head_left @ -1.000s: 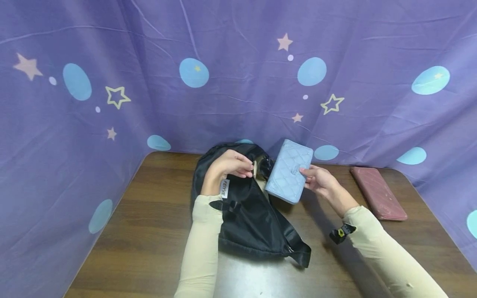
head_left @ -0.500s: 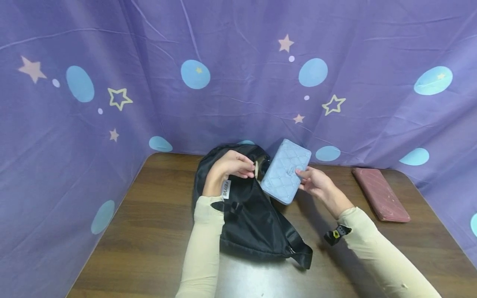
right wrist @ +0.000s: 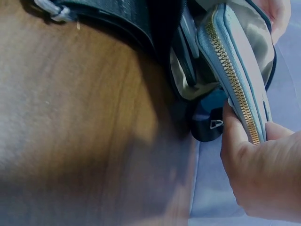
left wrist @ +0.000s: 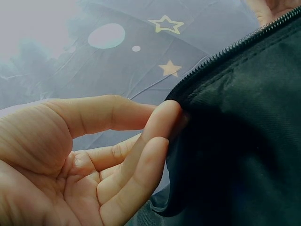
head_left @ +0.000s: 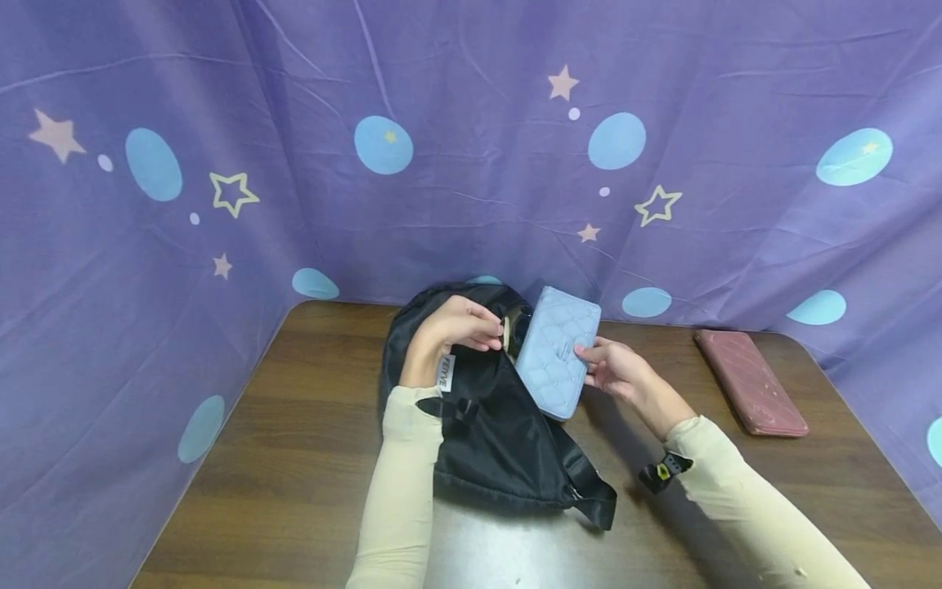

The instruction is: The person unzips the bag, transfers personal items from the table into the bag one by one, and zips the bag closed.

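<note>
A black bag (head_left: 500,433) with a white label lies on the table, its zipped mouth apart toward the right and pale lining showing. My left hand (head_left: 464,324) pinches the edge of that mouth between thumb and fingers; the zipper teeth run beside the fingertips in the left wrist view. In my right hand (head_left: 618,372) is a light blue quilted wallet (head_left: 557,352), gripped by its right edge. The wallet's gold zipper shows in the right wrist view, where its far end (right wrist: 221,23) reaches into the bag's mouth. Something dark and flat (right wrist: 188,52) stands inside the bag, its kind unclear.
A dusty red wallet (head_left: 751,383) lies at the right of the wooden table (head_left: 294,458). Behind and to the left hangs a purple curtain (head_left: 471,196). A black strap (head_left: 589,491) with a buckle trails from the bag's front right corner.
The blue wallet and my right hand have moved left and slightly toward me, up to the bag's mouth. My left hand keeps its pinch on the bag's edge.
</note>
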Available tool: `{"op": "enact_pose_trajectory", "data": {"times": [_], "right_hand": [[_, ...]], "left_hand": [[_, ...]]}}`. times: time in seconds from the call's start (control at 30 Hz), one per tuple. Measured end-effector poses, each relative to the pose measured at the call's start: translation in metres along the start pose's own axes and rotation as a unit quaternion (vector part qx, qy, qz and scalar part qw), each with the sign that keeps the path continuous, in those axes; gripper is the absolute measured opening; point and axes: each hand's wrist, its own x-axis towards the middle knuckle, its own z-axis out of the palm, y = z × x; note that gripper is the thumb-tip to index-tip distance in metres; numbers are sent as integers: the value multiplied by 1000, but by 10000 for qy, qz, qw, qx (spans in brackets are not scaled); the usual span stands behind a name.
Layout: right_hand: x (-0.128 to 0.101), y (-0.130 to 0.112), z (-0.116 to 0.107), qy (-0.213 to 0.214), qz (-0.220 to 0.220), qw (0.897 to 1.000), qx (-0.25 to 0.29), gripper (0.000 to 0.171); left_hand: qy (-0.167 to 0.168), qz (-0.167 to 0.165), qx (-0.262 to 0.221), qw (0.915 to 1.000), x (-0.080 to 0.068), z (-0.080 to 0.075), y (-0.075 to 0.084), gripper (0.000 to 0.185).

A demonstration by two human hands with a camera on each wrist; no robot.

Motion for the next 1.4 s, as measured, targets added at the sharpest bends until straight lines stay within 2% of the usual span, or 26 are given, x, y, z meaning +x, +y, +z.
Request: {"op": "enact_pose_trajectory", "data": {"times": [0.33,0.8,1.4], "right_hand": [[-4,7,8,-143,140,9989,-434,19],[-8,11,7,-441,488,9927,-1016,18],[-1,18,23,-680,648,9859,-1384,20]], "left_hand": [[22,-5,-54,10000,0,0,2,26],[33,82,-85,9999,1,3,2,25],[28,75,-71,9999,0,4,3,26]]}}
